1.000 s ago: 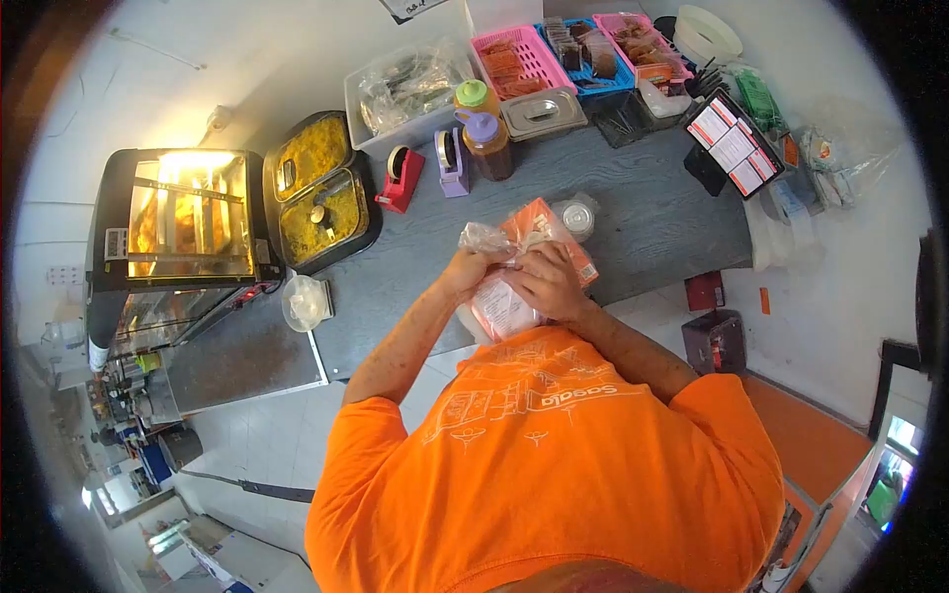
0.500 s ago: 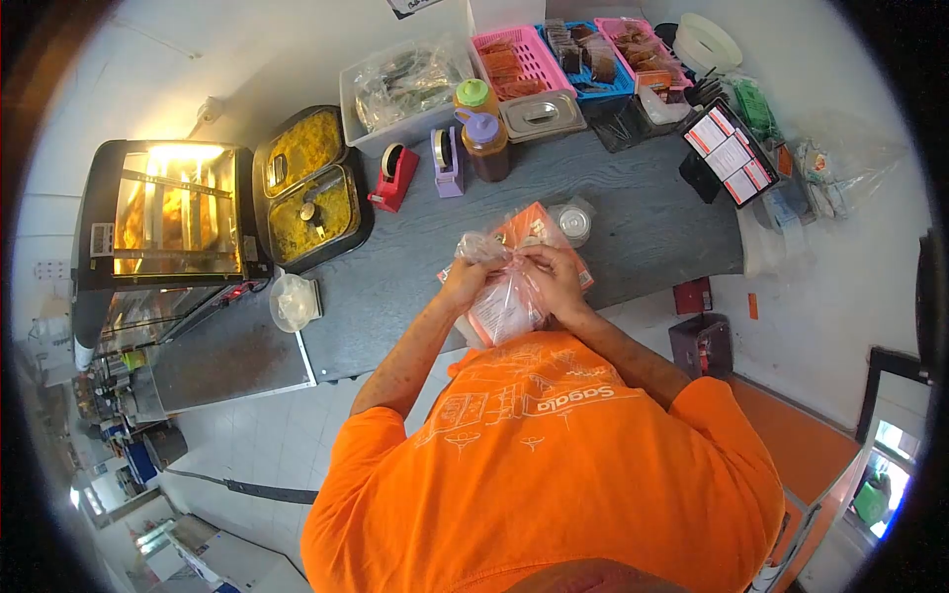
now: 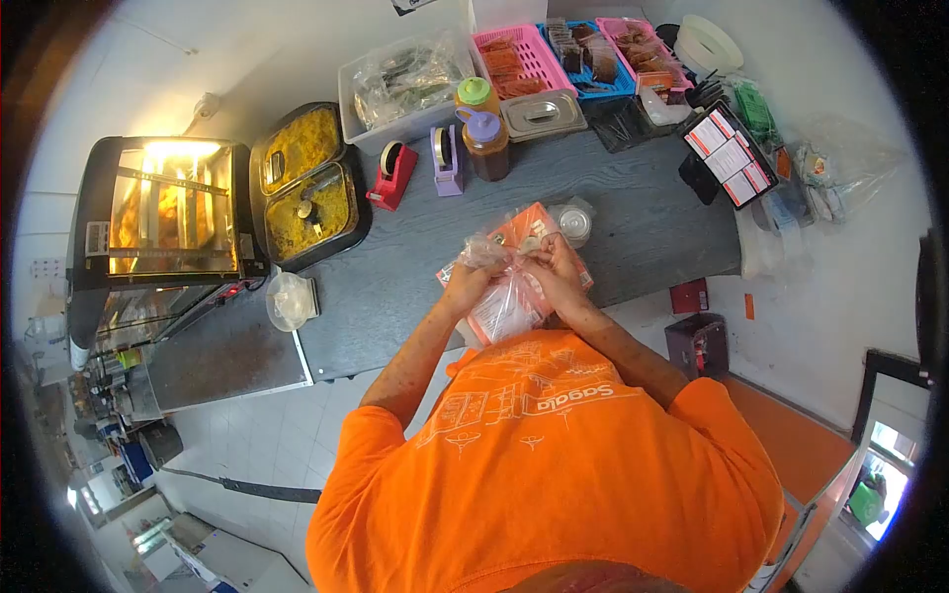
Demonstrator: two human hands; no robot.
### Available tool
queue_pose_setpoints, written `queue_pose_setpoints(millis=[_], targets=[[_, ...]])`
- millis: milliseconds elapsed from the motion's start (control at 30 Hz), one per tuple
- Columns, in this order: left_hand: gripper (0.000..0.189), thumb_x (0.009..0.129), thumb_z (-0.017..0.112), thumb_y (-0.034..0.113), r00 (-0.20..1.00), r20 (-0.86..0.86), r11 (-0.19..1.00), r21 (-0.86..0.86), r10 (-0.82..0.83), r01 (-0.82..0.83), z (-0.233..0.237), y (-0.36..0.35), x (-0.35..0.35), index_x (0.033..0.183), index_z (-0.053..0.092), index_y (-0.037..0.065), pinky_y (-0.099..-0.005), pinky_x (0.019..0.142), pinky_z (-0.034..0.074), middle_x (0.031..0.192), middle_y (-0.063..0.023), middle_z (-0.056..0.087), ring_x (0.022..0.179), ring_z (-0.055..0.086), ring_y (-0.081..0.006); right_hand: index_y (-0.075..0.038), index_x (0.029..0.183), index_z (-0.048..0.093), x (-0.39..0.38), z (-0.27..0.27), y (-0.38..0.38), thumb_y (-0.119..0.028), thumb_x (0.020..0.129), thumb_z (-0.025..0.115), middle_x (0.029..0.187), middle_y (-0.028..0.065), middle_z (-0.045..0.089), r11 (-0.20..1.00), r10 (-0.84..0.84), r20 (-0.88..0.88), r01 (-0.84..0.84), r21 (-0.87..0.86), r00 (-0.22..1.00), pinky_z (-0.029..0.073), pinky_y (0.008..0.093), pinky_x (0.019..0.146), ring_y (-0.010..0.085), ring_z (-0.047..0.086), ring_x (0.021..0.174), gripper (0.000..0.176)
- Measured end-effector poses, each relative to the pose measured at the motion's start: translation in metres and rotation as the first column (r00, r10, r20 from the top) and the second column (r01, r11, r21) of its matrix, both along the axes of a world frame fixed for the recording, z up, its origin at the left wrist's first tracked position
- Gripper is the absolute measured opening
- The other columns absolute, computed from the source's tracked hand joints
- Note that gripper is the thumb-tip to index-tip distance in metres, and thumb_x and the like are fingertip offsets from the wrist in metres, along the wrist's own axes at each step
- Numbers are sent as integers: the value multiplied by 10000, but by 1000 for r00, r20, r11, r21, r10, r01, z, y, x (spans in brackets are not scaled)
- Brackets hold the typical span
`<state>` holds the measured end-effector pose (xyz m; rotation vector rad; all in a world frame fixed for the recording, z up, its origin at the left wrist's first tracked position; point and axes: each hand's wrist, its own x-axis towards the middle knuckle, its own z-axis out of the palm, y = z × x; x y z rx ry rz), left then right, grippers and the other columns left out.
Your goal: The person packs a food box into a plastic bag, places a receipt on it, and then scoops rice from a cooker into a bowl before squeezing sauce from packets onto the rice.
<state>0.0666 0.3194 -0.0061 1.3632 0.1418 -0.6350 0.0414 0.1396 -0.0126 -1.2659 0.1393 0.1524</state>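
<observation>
Two bare hands meet over the near edge of the grey counter [image 3: 643, 222], both closed on a clear plastic bag [image 3: 506, 301] that holds an orange-and-white packet. The left hand [image 3: 465, 282] has its fingers curled shut around the bag's gathered neck, which bunches up just above the knuckles. The right hand [image 3: 554, 272] pinches the same neck from the other side, fingertips pressed together on the film; how tightly cannot be told. The bag hangs between the two wrists, close to the person's chest and partly over the counter's edge. Its long axis runs on a slant, from the low end near the orange shirt up and away toward the right, with the neck pointing at the back of the counter. A small lidded cup [image 3: 571, 219] sits just beyond the right hand. Farther back stand a red tape dispenser [image 3: 392, 176], a purple tape dispenser [image 3: 447, 158] and a brown sauce bottle [image 3: 487, 143].
</observation>
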Motion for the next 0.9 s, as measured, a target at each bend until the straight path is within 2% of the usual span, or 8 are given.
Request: queue_pose_setpoints(millis=[133,233,333,433,500,633,800,900], targets=[[182,867,659,82,928,327,971,212,-181,114,16,2,0,1039,650,22,-278,785,504,1012,-48,643,901,619,-147,-9,1050,510,-1,11,-3,-31,863,659,956,92,643,999,11,-41,-13,-35,999,519,267,777,142,641,907,240],[153,806,692,16,826,562,998,65,-41,6,12,-2,2,953,660,-11,-336,829,498,1021,-84,638,928,620,-203,13,992,646,6,17,-17,-60,863,661,911,75,695,952,165,-20,-165,-257,986,512,263,781,125,651,880,149],[260,736,716,-10,519,807,955,290,-281,66,9,-1,9,982,635,9,-357,885,473,1022,-113,613,965,610,-248,7,928,700,4,31,-28,-73,864,661,866,70,707,876,193,82,-134,-464,978,505,266,762,122,659,828,110],[352,756,679,-15,531,775,917,400,-341,5,12,-5,0,1089,569,11,-346,876,480,1029,-127,595,955,612,-278,-21,904,699,6,20,-33,-89,843,673,833,75,700,802,71,279,111,-587,958,500,313,726,160,662,762,95],[308,798,662,5,915,394,993,110,-83,43,-35,1,-12,1084,553,31,-299,799,475,1003,-90,571,894,589,-206,-43,892,692,12,13,-45,-120,841,670,847,78,686,664,-8,318,242,-707,948,488,349,744,196,651,766,95],[286,817,656,45,995,-11,966,-238,104,-103,-13,-12,-20,1078,541,38,-281,710,474,939,-64,574,798,577,-178,-94,880,680,23,48,-66,-163,812,650,892,49,659,531,455,517,245,-811,725,464,373,820,205,620,850,101],[354,779,697,51,790,609,955,268,-63,-130,6,-16,-22,1089,527,43,-287,725,474,941,-64,587,792,581,-177,-115,910,691,24,42,-43,-173,789,596,915,13,669,289,770,476,433,-854,425,470,380,863,181,618,904,165],[371,775,702,53,879,475,982,145,39,-122,24,-29,-22,1101,525,28,-288,763,469,952,-69,577,848,578,-164,-90,902,697,29,28,-38,-175,782,590,872,16,679,253,809,401,361,-898,430,478,365,854,178,625,889,181]])
